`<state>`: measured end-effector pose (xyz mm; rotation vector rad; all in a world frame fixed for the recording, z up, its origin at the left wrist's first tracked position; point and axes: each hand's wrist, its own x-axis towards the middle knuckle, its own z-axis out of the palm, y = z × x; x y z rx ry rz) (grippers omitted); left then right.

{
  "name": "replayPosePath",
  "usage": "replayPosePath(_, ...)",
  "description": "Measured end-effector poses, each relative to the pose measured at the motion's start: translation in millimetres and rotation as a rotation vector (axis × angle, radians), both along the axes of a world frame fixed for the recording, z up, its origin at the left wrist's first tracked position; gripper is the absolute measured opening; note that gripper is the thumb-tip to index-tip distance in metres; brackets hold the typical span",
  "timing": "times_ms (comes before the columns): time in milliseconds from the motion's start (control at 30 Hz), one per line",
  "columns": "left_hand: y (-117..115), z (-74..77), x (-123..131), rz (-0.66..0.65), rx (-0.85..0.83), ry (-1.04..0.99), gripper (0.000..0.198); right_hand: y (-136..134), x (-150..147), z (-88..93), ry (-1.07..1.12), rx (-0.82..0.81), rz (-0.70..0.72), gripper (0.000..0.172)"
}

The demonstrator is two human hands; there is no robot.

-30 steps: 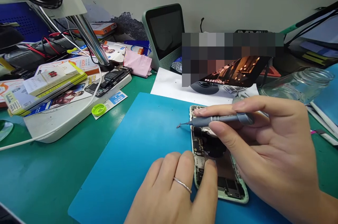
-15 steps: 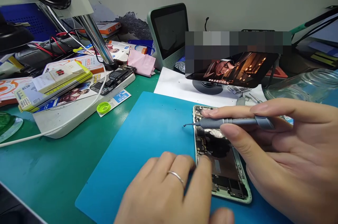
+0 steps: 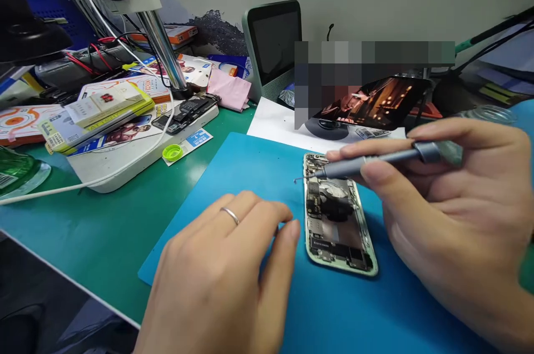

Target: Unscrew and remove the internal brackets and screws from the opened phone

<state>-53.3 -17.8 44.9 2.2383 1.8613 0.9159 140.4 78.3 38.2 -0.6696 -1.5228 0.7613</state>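
Since half a second before, the left hand (image 3: 221, 270) had come off the phone (image 3: 340, 220) and drawn to the left; it was over the mat (image 3: 254, 167), just beside the phone and clear of it, its fingers bent and two tips close together, though whether they pinched anything could not be told; a ring (image 3: 229, 215) circled one finger; the phone lay flat on the mat right of the frame's centre, its inner parts showing; over its upper end the right hand (image 3: 459, 203) pinched a screwdriver (image 3: 386, 158) between thumb and fingers, the shaft nearly level, the thin tip pointing left past the phone's edge; in the upper middle a screen (image 3: 275, 45) stood behind white paper (image 3: 271, 120), and right of it a lit display (image 3: 392, 103) was tilted; at the left a green cap (image 3: 172, 152) lay on a card (image 3: 198, 139) beside a white base (image 3: 108, 173) with boxes (image 3: 100, 120) on it; a jar (image 3: 481, 113), partly hidden, showed at the upper right.
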Motion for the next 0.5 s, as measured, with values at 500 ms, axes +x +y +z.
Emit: replayPosePath(500, -17, -34.1, 7, -0.09, -0.059, 0.059, 0.024, -34, 37, -6.3, -0.075, -0.215, -0.035, 0.033)
